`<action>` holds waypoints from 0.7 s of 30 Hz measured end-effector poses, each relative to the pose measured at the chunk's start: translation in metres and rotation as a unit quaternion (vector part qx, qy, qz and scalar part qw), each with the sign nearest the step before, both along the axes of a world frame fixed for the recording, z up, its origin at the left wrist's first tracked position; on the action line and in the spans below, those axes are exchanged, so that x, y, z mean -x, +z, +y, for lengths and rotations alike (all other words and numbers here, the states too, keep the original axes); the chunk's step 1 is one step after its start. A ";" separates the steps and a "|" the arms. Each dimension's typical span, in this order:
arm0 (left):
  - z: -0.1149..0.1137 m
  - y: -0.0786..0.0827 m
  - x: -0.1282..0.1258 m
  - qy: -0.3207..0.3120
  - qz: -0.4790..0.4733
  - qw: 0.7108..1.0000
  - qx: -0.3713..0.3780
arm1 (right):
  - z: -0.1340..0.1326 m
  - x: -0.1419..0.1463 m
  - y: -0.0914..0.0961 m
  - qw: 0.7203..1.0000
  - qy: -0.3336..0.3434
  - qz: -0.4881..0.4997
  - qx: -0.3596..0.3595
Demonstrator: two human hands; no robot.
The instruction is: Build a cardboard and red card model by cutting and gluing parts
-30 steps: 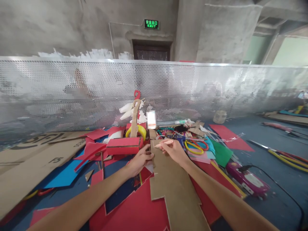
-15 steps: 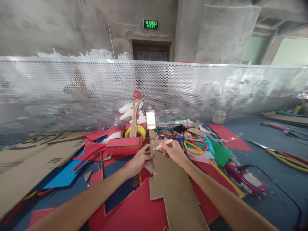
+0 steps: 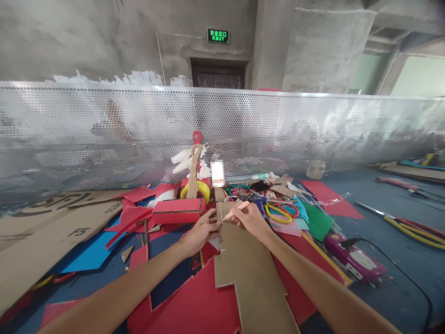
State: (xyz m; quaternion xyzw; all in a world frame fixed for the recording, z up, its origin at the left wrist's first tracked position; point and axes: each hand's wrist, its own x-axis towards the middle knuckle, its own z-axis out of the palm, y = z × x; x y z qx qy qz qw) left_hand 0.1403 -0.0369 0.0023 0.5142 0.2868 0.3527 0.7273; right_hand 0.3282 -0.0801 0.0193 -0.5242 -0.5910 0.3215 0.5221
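Note:
A long brown cardboard piece (image 3: 248,269) with stepped cut edges stretches away from me. My right hand (image 3: 251,221) is closed around a pale pink pen (image 3: 238,211), its tip down at the cardboard's left edge near the far end. Fingers bent, my left hand (image 3: 203,233) grips that same edge just left of the pen tip; its fingertips are partly hidden. Red board (image 3: 194,301) lies under the cardboard. Beyond my left hand sits a red box (image 3: 178,211) with an upright cardboard strip (image 3: 193,174) and a yellow tape roll (image 3: 205,192) behind it.
Yellow-and-red-handled scissors (image 3: 280,212) lie beyond my right hand. Farther right are a purple device (image 3: 354,260) with a black cable and larger scissors (image 3: 413,227). Printed cardboard (image 3: 62,232) covers the left. A perforated metal screen (image 3: 156,134) borders the table's far side.
The pen tip has moved slightly toward me along the cardboard's left edge. My left hand stays in place on the cardboard.

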 end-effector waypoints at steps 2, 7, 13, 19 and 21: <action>0.001 -0.001 0.000 0.003 0.002 1.000 -0.002 | 0.000 0.000 0.001 1.000 0.009 -0.006 -0.002; 0.000 -0.002 0.000 0.005 -0.004 1.000 -0.020 | -0.001 0.000 0.001 0.999 -0.001 0.024 -0.025; -0.003 0.001 0.000 0.017 0.012 0.999 -0.025 | -0.001 0.001 -0.006 0.999 0.016 0.034 -0.009; -0.002 0.002 0.000 0.007 -0.002 1.000 -0.009 | 0.000 0.001 -0.007 0.998 0.018 0.051 -0.020; -0.001 0.002 0.000 0.007 -0.006 1.000 -0.010 | -0.001 0.001 -0.007 0.999 0.020 0.041 -0.010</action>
